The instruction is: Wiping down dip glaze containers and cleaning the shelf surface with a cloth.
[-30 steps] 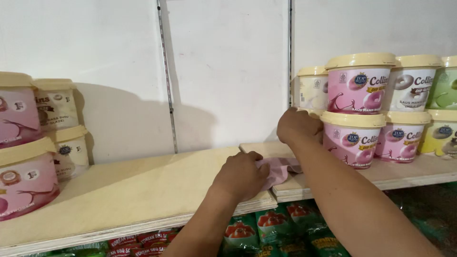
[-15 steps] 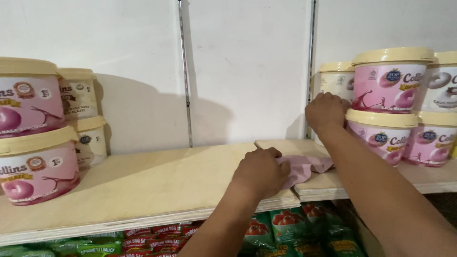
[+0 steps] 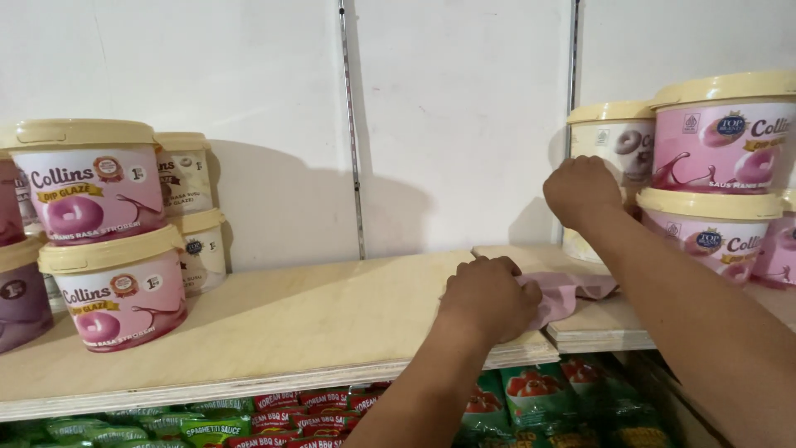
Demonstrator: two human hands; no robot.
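My left hand (image 3: pixel 489 297) presses a pink cloth (image 3: pixel 564 295) flat on the pale plywood shelf (image 3: pixel 290 323), near the seam where two shelf boards meet. My right hand (image 3: pixel 584 191) reaches up to the right and rests with curled fingers against the stacked tubs there: a white tub with a cream lid (image 3: pixel 613 137) behind and a pink tub with a cream lid (image 3: pixel 713 232) beside it. Whether it grips a tub is hidden by the back of the hand.
More pink and white tubs with cream lids (image 3: pixel 99 241) stand stacked at the shelf's left end. Another pink tub (image 3: pixel 730 137) tops the right stack. Red and green sachets (image 3: pixel 332 406) fill the shelf below. A white back wall with metal rails (image 3: pixel 352 124) stands behind.
The view has shifted left, so the left tubs show more fully. My left hand stays on the cloth; my right hand stays at the right tubs.
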